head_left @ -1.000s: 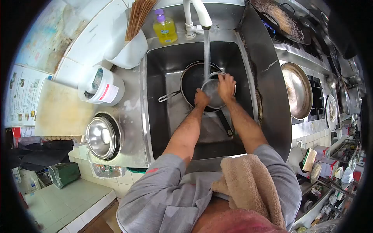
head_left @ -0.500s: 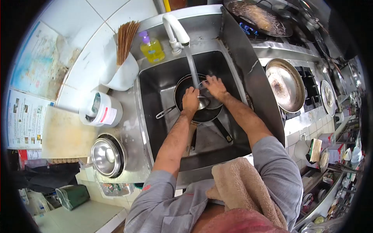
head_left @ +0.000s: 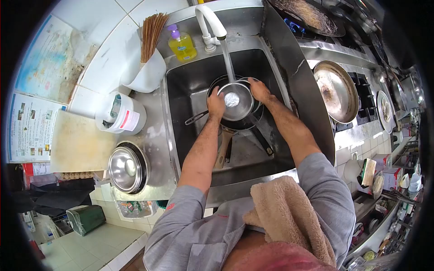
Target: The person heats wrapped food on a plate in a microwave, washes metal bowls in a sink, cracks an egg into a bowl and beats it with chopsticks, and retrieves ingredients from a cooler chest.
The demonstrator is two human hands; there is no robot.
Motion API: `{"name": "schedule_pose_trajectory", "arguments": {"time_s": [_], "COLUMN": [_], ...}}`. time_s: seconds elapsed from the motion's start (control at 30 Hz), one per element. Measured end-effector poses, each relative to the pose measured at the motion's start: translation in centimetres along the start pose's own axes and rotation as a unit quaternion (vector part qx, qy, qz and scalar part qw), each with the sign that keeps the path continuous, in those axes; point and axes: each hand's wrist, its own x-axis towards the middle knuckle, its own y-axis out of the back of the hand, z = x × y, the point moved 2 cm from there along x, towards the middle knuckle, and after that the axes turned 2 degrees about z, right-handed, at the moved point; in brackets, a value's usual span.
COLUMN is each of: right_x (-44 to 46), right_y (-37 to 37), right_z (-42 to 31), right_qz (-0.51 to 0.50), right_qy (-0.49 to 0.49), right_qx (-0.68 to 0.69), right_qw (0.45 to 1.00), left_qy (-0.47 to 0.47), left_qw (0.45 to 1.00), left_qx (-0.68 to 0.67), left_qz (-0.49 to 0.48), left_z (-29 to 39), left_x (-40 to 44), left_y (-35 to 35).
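In the sink (head_left: 183,156), my left hand (head_left: 216,105) is closed on the left rim of a round metal bowl (head_left: 238,108), which is tilted towards me under the water running from the white tap (head_left: 210,18). My right hand (head_left: 260,91) has its fingers closed at the bowl's upper right rim, beside a thin metal ring. Beneath the bowl lies a dark pan, mostly hidden, with a black handle (head_left: 262,141). A wooden handle (head_left: 224,149) points towards me. A looped metal handle (head_left: 196,118) sticks out at the left.
Left of the sink stand stacked metal bowls (head_left: 124,169), a white bucket (head_left: 129,121) and a white container (head_left: 151,74) holding a stick brush (head_left: 153,36). Yellow soap (head_left: 182,46) is behind. At right, a pan (head_left: 335,92) sits on the stove, near a lit burner (head_left: 294,27).
The metal bowl has come up from inside the pan and now shows under the stream. Both hands have shifted to its sides and grip it. The view has moved slightly.
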Motion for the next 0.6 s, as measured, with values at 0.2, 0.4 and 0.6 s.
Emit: {"name": "schedule_pose_trajectory", "arguments": {"time_s": [0.2,0.4,0.6], "right_x": [-1.4,-0.2,3.3], "right_y": [0.2,0.2,1.0], "right_z": [1.1,1.9,-0.9], "right_qz": [0.167,0.206,0.076], "right_qy": [0.026,0.031,0.020], "right_qx": [0.030,0.178,0.407], "right_qw": [0.985,0.962,0.910], "left_qy": [-0.103,-0.291,-0.298], "left_qw": [0.968,0.917,0.928], "left_qx": [-0.022,0.077,0.109], "left_qz": [-0.230,-0.263,-0.194], "left_z": [2.6,6.3,7.1], "left_x": [2.6,3.8,5.5], "left_y": [-1.5,-2.6,-0.4]}}
